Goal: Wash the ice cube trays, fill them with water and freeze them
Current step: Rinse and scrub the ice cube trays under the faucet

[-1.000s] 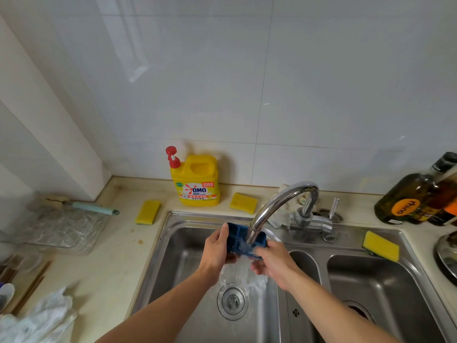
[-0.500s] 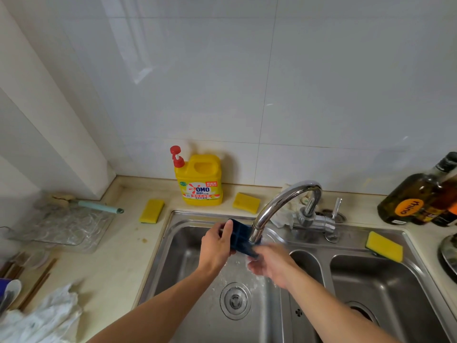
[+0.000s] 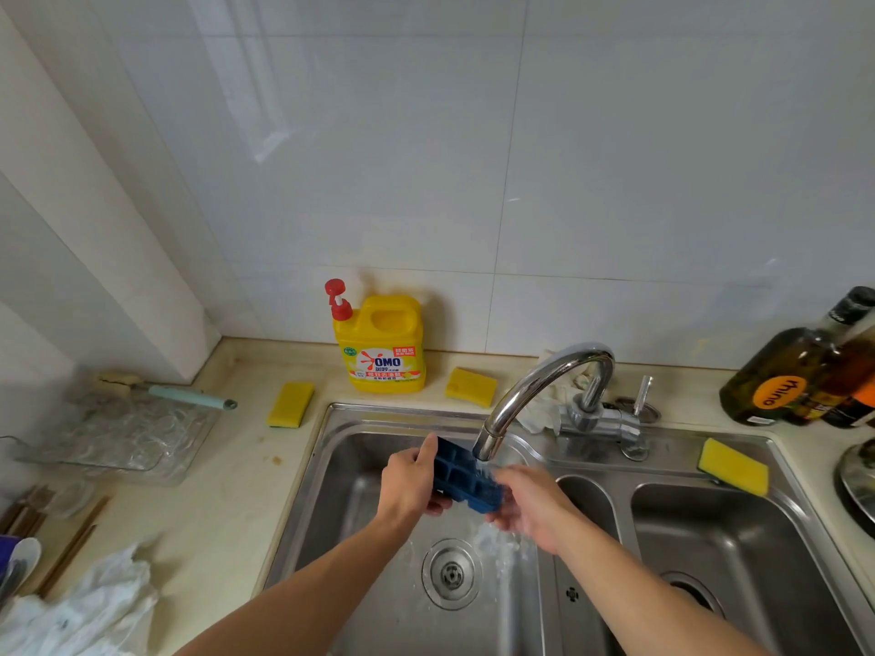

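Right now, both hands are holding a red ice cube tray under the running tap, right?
Not red: the ice cube tray is blue. The head view shows the left hand and right hand holding it under the running tap.

Both bare forearms reach forward and draw together. The left hand point(image 3: 407, 485) grips one end of the blue tray point(image 3: 461, 475), thumb raised along its edge and fingers tucked beneath. The right hand point(image 3: 530, 506) holds the opposite end. Its fingers seem curled underneath, though they are mostly hidden.
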